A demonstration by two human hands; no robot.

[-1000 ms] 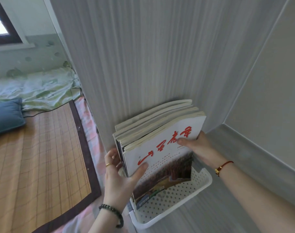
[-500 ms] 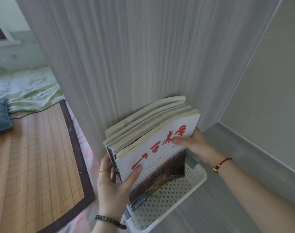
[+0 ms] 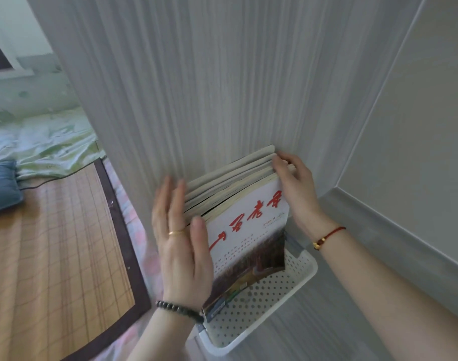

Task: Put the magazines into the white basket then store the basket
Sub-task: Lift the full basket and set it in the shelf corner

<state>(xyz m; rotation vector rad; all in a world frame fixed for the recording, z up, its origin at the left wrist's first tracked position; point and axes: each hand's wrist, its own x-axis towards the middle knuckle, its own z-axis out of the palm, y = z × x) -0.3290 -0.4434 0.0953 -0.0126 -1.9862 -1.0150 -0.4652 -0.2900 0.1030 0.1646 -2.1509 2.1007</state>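
White basket (image 3: 304,280) with upright magazines (image 3: 244,220)

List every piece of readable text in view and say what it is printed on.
Front magazine, cover: four large red brush-style Chinese characters run across the white upper part; too stylised to read surely.
Same cover, under the title at the right: a small dark line starting "2025"; the rest is blurred.
Same cover, small red lines above the photo: too small to read.
Basket, both hands, walls: no text seen.
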